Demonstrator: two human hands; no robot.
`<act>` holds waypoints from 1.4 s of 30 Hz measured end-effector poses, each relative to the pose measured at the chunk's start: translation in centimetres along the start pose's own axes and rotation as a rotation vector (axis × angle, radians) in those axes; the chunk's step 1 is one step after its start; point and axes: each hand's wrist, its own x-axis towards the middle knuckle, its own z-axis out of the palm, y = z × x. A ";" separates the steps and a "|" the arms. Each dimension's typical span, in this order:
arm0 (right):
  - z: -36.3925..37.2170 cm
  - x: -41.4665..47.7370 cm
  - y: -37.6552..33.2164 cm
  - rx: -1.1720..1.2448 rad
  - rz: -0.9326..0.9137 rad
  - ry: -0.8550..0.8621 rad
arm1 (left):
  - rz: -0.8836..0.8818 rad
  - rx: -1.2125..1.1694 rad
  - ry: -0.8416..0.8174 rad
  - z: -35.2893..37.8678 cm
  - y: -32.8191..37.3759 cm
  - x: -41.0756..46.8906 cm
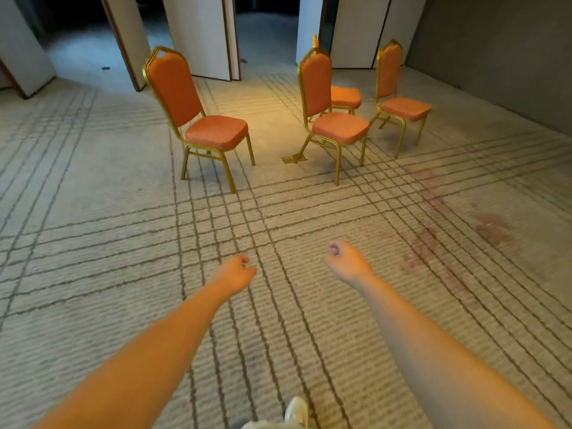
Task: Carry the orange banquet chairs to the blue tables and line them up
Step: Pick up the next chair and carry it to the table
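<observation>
Several orange banquet chairs with gold frames stand on the carpet ahead. One chair [198, 116] is at the left, a second chair [331, 116] in the middle, a third chair [399, 94] at the right, and a fourth chair [345, 96] shows partly behind the middle one. My left hand [233, 272] and my right hand [345, 260] reach forward over the carpet, well short of the chairs. Both hang with loosely curled fingers and hold nothing. No blue tables are in view.
White folding partition panels [201, 35] stand at the back with dark gaps between them. A grey wall [495, 57] runs along the right. A small brass floor plate [292, 158] sits in the carpet between the chairs. Reddish stains [492, 227] mark the carpet at right.
</observation>
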 end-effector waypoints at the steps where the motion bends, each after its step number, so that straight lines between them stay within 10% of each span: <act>1: -1.1 2.5 -0.9 -0.011 0.001 -0.003 | 0.004 -0.002 0.004 -0.6 1.3 1.9; 42: -25.3 97.6 -41.1 -0.146 -0.284 -0.199 | -0.126 -0.123 0.212 -37.5 38.2 86.2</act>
